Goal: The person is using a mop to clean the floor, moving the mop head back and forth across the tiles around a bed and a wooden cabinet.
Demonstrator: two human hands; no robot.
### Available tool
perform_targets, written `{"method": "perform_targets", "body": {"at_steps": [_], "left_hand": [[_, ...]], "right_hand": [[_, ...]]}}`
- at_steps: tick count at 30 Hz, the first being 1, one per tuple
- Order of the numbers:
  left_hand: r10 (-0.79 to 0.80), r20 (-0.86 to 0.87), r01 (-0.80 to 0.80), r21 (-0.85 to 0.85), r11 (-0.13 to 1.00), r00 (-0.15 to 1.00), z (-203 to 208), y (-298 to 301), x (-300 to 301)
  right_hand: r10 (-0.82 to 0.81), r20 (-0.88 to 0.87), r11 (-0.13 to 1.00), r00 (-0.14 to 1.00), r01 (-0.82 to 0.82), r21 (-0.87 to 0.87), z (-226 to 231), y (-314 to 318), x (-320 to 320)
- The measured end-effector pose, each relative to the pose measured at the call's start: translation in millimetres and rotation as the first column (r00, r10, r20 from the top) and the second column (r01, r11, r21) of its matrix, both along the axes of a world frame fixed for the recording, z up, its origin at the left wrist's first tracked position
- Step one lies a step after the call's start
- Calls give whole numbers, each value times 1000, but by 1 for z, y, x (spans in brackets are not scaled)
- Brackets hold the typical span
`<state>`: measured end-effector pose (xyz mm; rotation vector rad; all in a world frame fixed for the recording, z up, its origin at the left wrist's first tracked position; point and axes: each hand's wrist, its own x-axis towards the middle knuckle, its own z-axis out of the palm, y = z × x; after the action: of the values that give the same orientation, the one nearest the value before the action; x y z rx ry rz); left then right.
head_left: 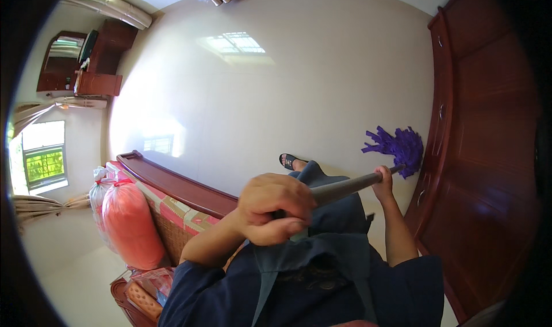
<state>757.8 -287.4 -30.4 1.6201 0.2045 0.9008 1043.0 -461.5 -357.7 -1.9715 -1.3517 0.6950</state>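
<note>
A mop with a grey handle (345,188) slants across in front of my body, its purple strip head (402,147) down on the floor at the right. Close to the camera, my left hand (275,207) is wrapped round the upper end of the handle. Lower down, nearer the mop head, my right hand (383,184) grips the same handle. The purple strips spread on the pale floor beside the base of the dark red wooden cabinet (438,154).
A bed with a dark wooden footboard (172,180) stands to my left, with a red-filled plastic bag (131,223) on it. A dresser with a mirror (64,54) is at the far left. My sandalled foot (292,161) is on the shiny pale floor (310,85). Curtains frame a window (45,157).
</note>
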Motion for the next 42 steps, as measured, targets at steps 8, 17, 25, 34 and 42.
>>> {"method": "perform_targets", "body": {"at_steps": [8, 17, 25, 34, 42], "left_hand": [[-26, -151, -23, -312, 950, 988, -34, 46, -47], [15, -234, -46, -127, 991, 972, -5, 128, -97], [420, -10, -420, 12, 907, 907, 60, 212, -155], [745, -208, -683, 304, 665, 633, 28, 228, -201], [894, -355, -878, 288, 382, 273, -9, 214, -165]], "right_hand": [[87, 41, 948, 995, -70, -311, -7, 35, -22], [-20, 87, 999, 996, 23, -38, -15, 118, -95], [8, 44, 953, 999, -20, 301, 41, 340, -196], [527, 11, 707, 850, -446, 548, -11, 586, -311], [844, -12, 471, 536, -729, 496, -49, 658, -413]]}}
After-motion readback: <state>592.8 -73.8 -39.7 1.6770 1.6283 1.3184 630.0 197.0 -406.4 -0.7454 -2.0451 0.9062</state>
